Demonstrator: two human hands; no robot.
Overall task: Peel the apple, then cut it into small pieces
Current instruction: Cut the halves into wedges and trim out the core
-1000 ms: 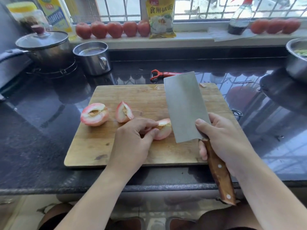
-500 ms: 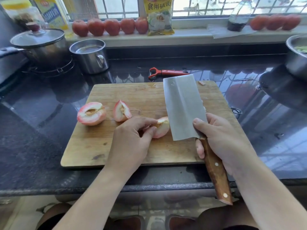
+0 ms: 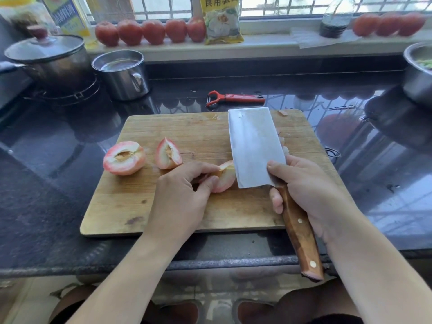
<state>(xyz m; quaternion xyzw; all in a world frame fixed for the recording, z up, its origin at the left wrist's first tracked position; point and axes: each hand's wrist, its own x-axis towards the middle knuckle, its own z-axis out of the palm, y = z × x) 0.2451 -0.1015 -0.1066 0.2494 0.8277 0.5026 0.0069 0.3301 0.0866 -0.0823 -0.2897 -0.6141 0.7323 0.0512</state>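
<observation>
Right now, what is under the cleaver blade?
An apple piece pinched by the left hand pokes out at the cleaver blade's left edge, on the board. The right hand grips the handle. The blade hides the rest of the piece.

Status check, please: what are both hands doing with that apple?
Left hand pinches apple wedge on board. Right hand grips cleaver, blade against wedge. Half and quarter wait, clear.

Board's near-left corner: bare wooden cutting board (image 3: pixel 121 206), open to a hand.
Behind board: peeler (image 3: pixel 236 98) lies across.
Far left: steel cup (image 3: pixel 121 76), lidded pot (image 3: pixel 46 59).
</observation>
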